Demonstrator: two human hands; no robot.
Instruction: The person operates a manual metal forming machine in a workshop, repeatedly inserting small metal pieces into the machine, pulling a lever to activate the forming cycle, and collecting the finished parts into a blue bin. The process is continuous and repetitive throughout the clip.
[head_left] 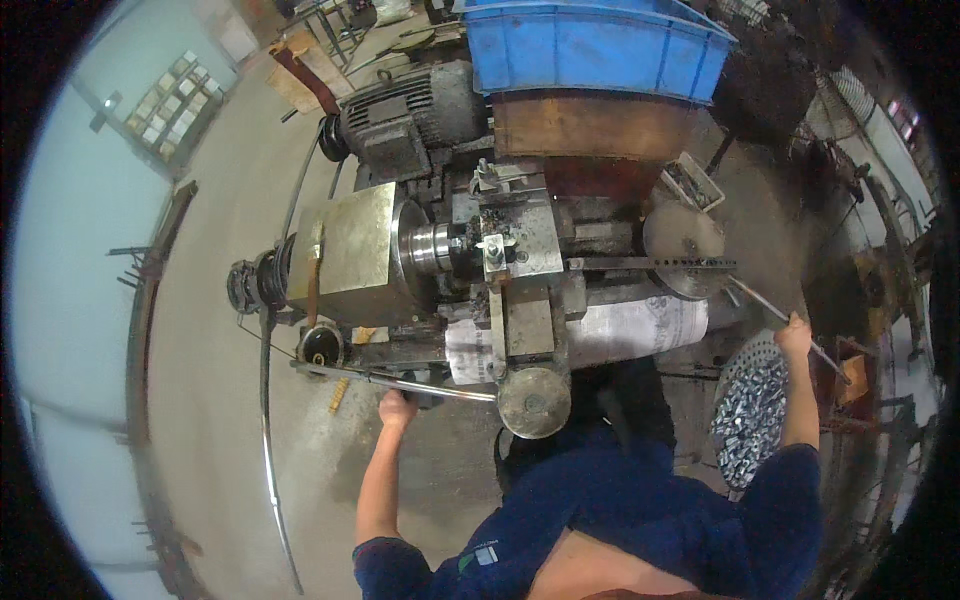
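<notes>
In front of me stands a lathe-like machine [528, 225] with a large metal headstock [345, 240] on its left side. My right hand [795, 337] is closed round a long metal rod [762, 300], which slants from a perforated bar [695, 264] by a round disc [685, 235] down to the right. My left hand [397, 408] is closed just below a shiny metal lever [440, 388] that runs to a round handwheel [534, 403]. Beside that fist is a dark part; what the fingers hold is hidden.
A perforated basket of small metal pieces [752, 415] is at my right, near a rusty box [852, 378]. Behind the machine are an electric motor [415, 115] and a blue crate [600, 50]. A brush [314, 280] stands in a pot [320, 345] at the left.
</notes>
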